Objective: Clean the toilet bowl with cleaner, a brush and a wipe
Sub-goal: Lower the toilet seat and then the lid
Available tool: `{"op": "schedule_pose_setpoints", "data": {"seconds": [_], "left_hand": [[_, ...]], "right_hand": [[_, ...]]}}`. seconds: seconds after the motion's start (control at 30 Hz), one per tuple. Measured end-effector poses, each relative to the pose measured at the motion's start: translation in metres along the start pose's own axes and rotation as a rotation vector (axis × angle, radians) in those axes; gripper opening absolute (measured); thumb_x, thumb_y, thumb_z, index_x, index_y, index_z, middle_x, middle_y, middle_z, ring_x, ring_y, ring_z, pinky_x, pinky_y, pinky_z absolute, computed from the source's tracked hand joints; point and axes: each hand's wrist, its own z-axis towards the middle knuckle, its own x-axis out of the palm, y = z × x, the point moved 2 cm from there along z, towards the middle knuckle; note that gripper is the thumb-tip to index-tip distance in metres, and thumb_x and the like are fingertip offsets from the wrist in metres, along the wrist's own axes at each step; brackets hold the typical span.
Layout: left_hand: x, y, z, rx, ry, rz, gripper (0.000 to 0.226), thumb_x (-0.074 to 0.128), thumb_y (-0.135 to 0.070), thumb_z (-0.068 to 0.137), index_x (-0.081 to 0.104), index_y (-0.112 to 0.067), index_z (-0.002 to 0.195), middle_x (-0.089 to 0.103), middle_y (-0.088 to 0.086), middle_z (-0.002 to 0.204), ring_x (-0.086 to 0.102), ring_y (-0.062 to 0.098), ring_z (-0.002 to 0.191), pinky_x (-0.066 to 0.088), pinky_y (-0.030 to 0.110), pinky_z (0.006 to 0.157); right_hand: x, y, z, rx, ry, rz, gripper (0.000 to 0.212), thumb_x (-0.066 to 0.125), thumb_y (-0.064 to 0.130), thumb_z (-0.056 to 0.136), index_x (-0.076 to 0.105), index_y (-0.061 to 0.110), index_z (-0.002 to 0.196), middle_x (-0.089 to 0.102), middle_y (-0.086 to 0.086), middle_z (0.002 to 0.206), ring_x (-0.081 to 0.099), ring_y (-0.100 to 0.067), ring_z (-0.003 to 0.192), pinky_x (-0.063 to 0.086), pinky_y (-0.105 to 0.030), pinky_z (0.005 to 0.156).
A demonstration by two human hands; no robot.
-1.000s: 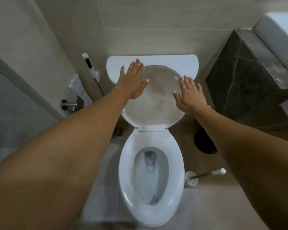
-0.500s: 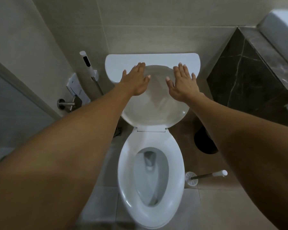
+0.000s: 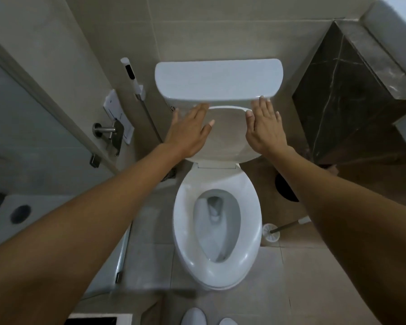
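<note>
Pressing flat against the raised toilet lid (image 3: pixel 225 132), the left hand (image 3: pixel 189 130) and right hand (image 3: pixel 265 126) both have straight, extended fingers and grip nothing. The lid leans back toward the cistern (image 3: pixel 218 79). Below it, the seat (image 3: pixel 185 231) is down around the open toilet bowl (image 3: pixel 217 221). A toilet brush (image 3: pixel 286 227) stands in its holder on the floor just right of the bowl. A bidet sprayer (image 3: pixel 131 76) hangs on the wall left of the cistern.

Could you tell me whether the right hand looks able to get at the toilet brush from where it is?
Probably yes: the right hand lies flat on the raised lid, holding nothing, and the toilet brush stands on open floor right of the bowl.
</note>
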Motion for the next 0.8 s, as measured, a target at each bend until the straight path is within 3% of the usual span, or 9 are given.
{"op": "schedule_pose_setpoints", "data": {"seconds": [0.3,0.53,0.8], "left_hand": [[0.036,-0.006,-0.085,0.003,-0.110,-0.167,0.051,0.028,-0.042,0.101,0.042,-0.015,0.141,0.044,0.003,0.145,0.036,0.018,0.136,0.009,0.048,0.115],[0.086,-0.002,-0.131,0.046,-0.024,-0.147,0.077,0.008,-0.061,0.093,0.041,-0.011,0.142,0.046,0.007,0.143,0.041,0.023,0.132,0.015,0.048,0.113],[0.137,0.000,-0.188,0.134,0.030,-0.118,0.073,0.016,-0.057,0.098,0.034,-0.004,0.145,0.040,0.011,0.148,0.034,0.022,0.136,0.019,0.050,0.114]], "right_hand": [[0.027,-0.005,-0.099,-0.034,-0.040,0.076,0.058,0.013,0.041,0.102,0.016,0.016,0.154,0.004,-0.003,0.162,-0.002,-0.016,0.149,0.001,-0.038,0.120],[0.059,-0.026,-0.166,-0.096,0.037,0.051,0.062,0.011,0.048,0.099,0.009,0.020,0.154,0.002,0.003,0.161,-0.001,-0.011,0.148,0.004,-0.042,0.121],[0.091,-0.051,-0.224,-0.207,0.192,-0.012,0.071,0.008,0.060,0.096,0.011,0.019,0.154,0.005,-0.001,0.162,0.003,-0.017,0.149,0.003,-0.041,0.120]]}}
